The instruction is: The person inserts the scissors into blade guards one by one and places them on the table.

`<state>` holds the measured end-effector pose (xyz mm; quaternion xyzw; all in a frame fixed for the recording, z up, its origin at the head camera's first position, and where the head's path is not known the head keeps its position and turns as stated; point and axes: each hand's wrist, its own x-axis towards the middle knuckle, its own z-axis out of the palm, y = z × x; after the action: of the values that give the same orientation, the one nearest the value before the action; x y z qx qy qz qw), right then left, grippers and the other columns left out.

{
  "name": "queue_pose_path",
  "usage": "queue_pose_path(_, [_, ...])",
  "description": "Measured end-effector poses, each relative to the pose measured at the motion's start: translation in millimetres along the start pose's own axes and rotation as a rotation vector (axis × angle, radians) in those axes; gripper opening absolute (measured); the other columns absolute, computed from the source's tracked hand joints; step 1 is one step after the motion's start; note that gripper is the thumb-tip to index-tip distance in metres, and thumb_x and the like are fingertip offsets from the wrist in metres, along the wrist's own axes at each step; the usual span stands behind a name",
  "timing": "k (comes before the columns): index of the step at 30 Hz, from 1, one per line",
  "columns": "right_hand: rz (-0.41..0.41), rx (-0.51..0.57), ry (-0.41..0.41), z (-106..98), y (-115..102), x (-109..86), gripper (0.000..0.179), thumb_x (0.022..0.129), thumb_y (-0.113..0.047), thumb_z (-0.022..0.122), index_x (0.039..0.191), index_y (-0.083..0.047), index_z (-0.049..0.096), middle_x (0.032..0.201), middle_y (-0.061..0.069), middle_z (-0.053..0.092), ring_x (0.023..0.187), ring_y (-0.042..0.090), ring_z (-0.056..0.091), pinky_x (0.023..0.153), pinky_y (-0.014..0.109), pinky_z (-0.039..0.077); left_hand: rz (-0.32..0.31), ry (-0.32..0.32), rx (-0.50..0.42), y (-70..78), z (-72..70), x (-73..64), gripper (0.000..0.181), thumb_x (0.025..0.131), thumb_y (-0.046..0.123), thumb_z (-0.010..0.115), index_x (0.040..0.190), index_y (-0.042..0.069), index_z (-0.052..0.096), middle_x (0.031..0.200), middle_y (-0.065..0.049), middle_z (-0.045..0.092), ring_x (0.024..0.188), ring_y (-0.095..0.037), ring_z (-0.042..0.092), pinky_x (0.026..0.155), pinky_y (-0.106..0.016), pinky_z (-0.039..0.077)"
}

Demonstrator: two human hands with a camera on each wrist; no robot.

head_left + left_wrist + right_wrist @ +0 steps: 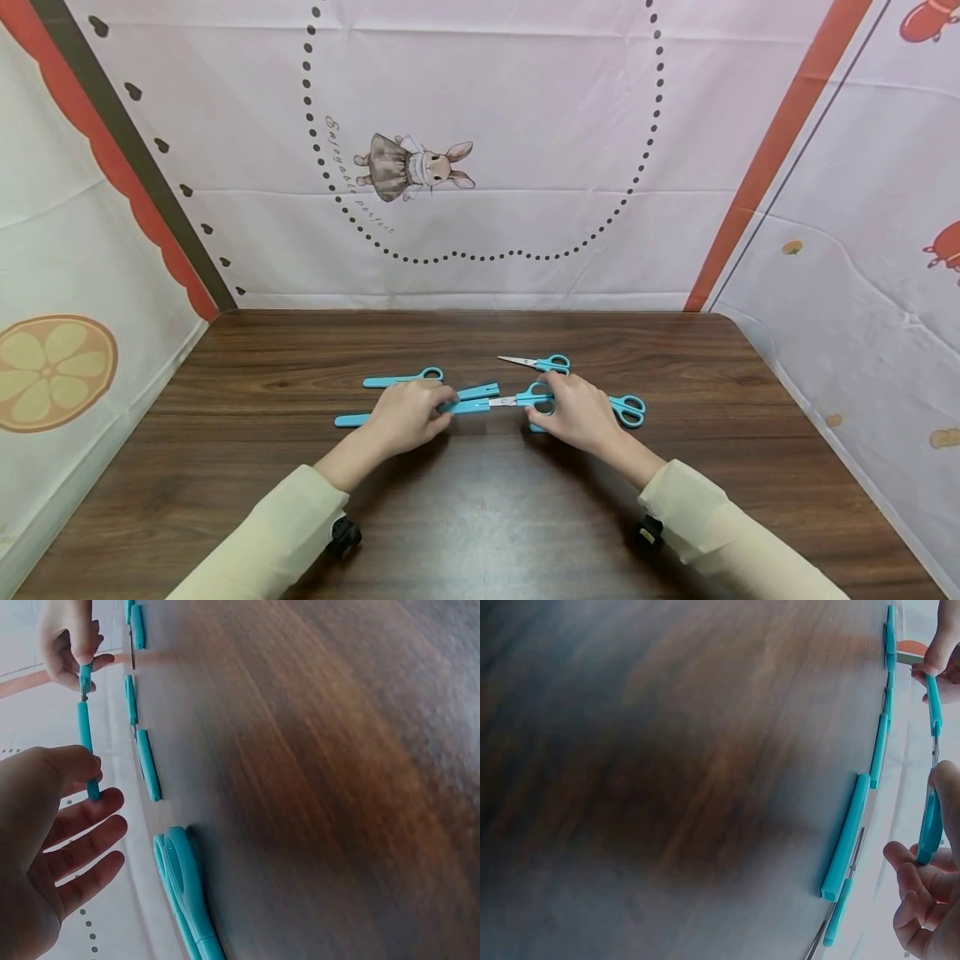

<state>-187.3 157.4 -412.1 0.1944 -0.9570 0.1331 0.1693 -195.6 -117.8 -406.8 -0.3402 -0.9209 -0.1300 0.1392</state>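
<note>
My left hand (408,412) pinches a blue blade cover (471,407) between thumb and fingers, just above the table. My right hand (581,412) grips the handles of blue scissors (534,398), lined up with that cover. Their blades point left, with the tips inside the cover's end and a stretch of bare metal showing between. In the left wrist view the cover (85,727) is held near its far end. The right wrist view shows the scissors' handle (930,829) between my thumb and fingers.
Behind the held cover lies another blue cover (480,390). Bare-bladed scissors (553,364) lie farther back. More scissors (628,410) lie right of my right hand, partly hidden. Covered scissors (386,382) and a blue cover (351,421) lie left on the brown table (480,517).
</note>
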Motion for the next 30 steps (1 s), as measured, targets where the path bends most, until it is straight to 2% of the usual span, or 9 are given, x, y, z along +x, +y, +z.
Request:
queue_pose_path(5, [0.002, -0.006, 0.013, 1, -3, 1.3, 0.043, 0.076, -0.042, 0.068, 0.107, -0.012, 0.063, 0.058, -0.010, 0.045, 0.044, 0.004, 0.035, 0.036, 0.021, 0.027, 0.002, 0.019, -0.004, -0.1, 2.0, 1.2, 0.017, 0.081, 0.020, 0.067, 0.098, 0.019, 0.069, 0.085, 0.007, 0.067, 0.062, -0.003, 0.057, 0.044, -0.017, 0.037])
queue_pose_path(13, [0.017, -0.010, 0.017, 4, -8, 1.7, 0.042, 0.076, -0.043, 0.067, 0.106, -0.013, 0.063, 0.056, -0.010, 0.042, 0.042, 0.005, 0.033, 0.034, 0.022, 0.025, 0.010, 0.036, -0.009, 2.0, 4.3, 2.2, 0.017, 0.081, 0.020, 0.068, 0.098, 0.019, 0.069, 0.088, 0.007, 0.067, 0.065, -0.003, 0.059, 0.047, -0.017, 0.040])
queue_pose_path(21, [0.019, -0.018, 0.022, 4, -10, 1.8, 0.042, 0.076, -0.043, 0.066, 0.106, -0.013, 0.062, 0.055, -0.010, 0.042, 0.042, 0.004, 0.034, 0.034, 0.021, 0.026, 0.020, 0.049, -0.001, 3.6, 5.4, 2.4, 0.016, 0.082, 0.020, 0.068, 0.098, 0.018, 0.069, 0.087, 0.006, 0.067, 0.061, -0.002, 0.056, 0.045, -0.015, 0.036])
queue_pose_path(30, [-0.019, -0.035, 0.040, 6, -10, 0.3, 0.042, 0.077, -0.042, 0.066, 0.106, -0.013, 0.061, 0.052, -0.011, 0.038, 0.038, 0.003, 0.030, 0.033, 0.019, 0.021, 0.040, 0.070, 0.000, 2.6, 6.8, 1.9, 0.014, 0.083, 0.020, 0.068, 0.096, 0.016, 0.069, 0.084, 0.006, 0.066, 0.061, -0.002, 0.056, 0.047, -0.016, 0.039])
